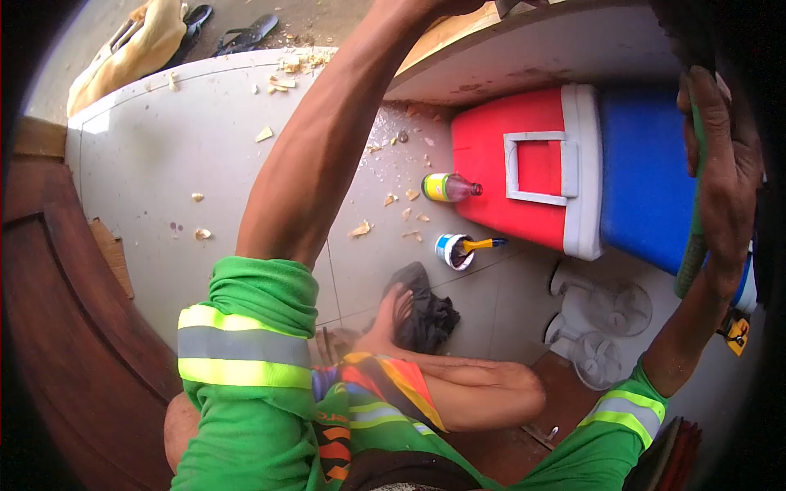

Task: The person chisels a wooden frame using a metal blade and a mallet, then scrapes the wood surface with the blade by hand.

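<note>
My left hand (450, 5) reaches to the top edge of the view, at the pale wooden edge of a panel (458, 34); its fingers are cut off. A small dark grey piece (516, 6) shows just beside it. On the far right my right hand (725, 172) is raised with its fingers curled around a long, narrow green thing (694, 237), whose kind I cannot tell. Below the hands, a red cooler box (499, 155) with a white handle lies beside a blue one (643, 164). Near them are a bottle (442, 187) with a yellow-green label and a small tub (449, 252) holding a yellow-handled paintbrush (485, 245).
Wood shavings (360, 229) are scattered over the tiled floor (155, 164). A black cloth (426, 311) lies by my foot. Two clear fan-like items (618, 307) are at lower right. A dark brown wooden door panel (74, 327) stands left; sandals (250, 34) lie at the top.
</note>
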Motion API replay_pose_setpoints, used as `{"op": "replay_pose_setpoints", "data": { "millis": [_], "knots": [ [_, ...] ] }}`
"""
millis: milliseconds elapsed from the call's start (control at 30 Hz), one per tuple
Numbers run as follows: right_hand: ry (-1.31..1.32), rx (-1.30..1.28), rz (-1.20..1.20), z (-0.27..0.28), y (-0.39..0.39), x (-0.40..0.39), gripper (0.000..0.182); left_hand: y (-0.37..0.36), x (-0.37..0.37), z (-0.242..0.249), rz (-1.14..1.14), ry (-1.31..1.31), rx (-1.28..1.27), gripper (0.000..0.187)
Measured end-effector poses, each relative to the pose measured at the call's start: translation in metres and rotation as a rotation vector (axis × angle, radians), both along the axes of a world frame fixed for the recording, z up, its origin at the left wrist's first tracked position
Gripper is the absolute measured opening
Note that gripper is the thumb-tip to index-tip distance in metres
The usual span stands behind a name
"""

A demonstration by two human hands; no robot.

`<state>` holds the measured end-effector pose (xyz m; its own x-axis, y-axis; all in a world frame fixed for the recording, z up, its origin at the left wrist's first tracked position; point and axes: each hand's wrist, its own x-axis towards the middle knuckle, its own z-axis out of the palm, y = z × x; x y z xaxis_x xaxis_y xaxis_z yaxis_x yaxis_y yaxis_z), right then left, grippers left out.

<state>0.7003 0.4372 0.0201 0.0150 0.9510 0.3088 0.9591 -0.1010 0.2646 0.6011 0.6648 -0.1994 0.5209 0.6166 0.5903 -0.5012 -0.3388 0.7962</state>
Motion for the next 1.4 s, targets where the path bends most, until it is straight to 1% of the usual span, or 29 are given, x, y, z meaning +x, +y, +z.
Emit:
{"op": "replay_pose_setpoints", "data": {
  "millis": [33, 100, 133, 200, 233, 333, 433, 533, 567, 633, 700, 800, 867, 967, 1067, 1133, 1167, 1267, 1367, 1400],
  "knots": [
    [0.047, -0.092, -0.098, 0.009, -0.001, -0.005, 0.040, 0.000, -0.002, 0.000, -0.002, 0.011, 0.023, 0.023],
    [0.121, -0.073, -0.148, 0.003, 0.000, -0.013, 0.040, -0.005, -0.007, 0.002, 0.007, 0.018, -0.017, 0.024],
    [0.145, 0.040, -0.098, -0.015, 0.002, -0.021, 0.039, -0.007, -0.009, 0.003, 0.012, 0.022, -0.036, 0.025],
    [0.130, 0.106, -0.080, -0.023, 0.003, -0.025, 0.039, -0.008, -0.011, 0.001, 0.014, 0.041, -0.022, 0.029],
    [0.090, 0.061, -0.112, -0.020, 0.003, -0.023, 0.039, -0.008, -0.012, 0.000, 0.016, 0.051, -0.014, 0.031],
    [0.095, -0.041, -0.128, -0.012, 0.005, -0.027, 0.039, -0.004, -0.005, -0.020, 0.087, -0.048, -0.013, 0.039],
    [0.129, -0.024, -0.128, -0.010, -0.003, -0.015, 0.039, 0.000, -0.015, -0.045, -0.019, -0.169, -0.186, 0.043],
    [0.209, 0.020, -0.131, -0.020, -0.008, -0.013, 0.041, -0.001, -0.015, -0.060, -0.126, -0.305, -0.309, 0.044],
    [0.236, 0.049, -0.102, -0.025, -0.008, -0.012, 0.042, -0.008, -0.017, -0.055, 0.019, -0.262, -0.326, 0.042],
    [0.276, 0.120, -0.016, -0.037, -0.007, -0.009, 0.044, -0.014, -0.015, -0.054, -0.032, -0.303, -0.444, 0.038],
    [0.305, 0.105, -0.014, -0.037, -0.006, -0.011, 0.046, -0.015, -0.010, -0.053, -0.080, -0.304, -0.534, 0.034],
    [0.321, -0.008, -0.120, -0.027, -0.008, -0.021, 0.048, -0.013, -0.003, -0.053, -0.176, -0.270, -0.610, 0.029],
    [0.289, 0.005, -0.115, -0.029, -0.009, -0.019, 0.047, -0.010, 0.001, -0.054, -0.284, -0.281, -0.633, 0.026],
    [0.240, 0.014, -0.121, -0.034, -0.013, -0.014, 0.047, -0.007, 0.005, -0.056, -0.338, -0.290, -0.697, 0.022],
    [0.260, -0.026, -0.110, -0.032, -0.015, -0.011, 0.047, -0.002, 0.015, -0.059, -0.345, -0.408, -0.855, 0.020],
    [0.296, -0.032, -0.110, -0.034, -0.016, -0.014, 0.047, 0.006, 0.022, -0.074, -0.346, -0.372, -0.872, 0.023],
    [0.294, -0.027, -0.120, -0.035, -0.017, -0.016, 0.047, 0.003, 0.017, -0.069, -0.348, -0.353, -0.882, 0.025],
    [0.255, -0.005, -0.148, -0.035, -0.019, -0.019, 0.047, -0.002, 0.008, -0.044, -0.204, -0.104, -0.839, 0.031],
    [0.251, 0.015, -0.124, -0.035, -0.020, -0.023, 0.047, -0.012, 0.007, -0.031, -0.143, -0.224, -0.666, 0.036],
    [0.252, 0.017, -0.114, -0.034, -0.020, -0.024, 0.047, -0.015, 0.004, -0.026, -0.088, -0.222, -0.548, 0.037]
  ]
}}
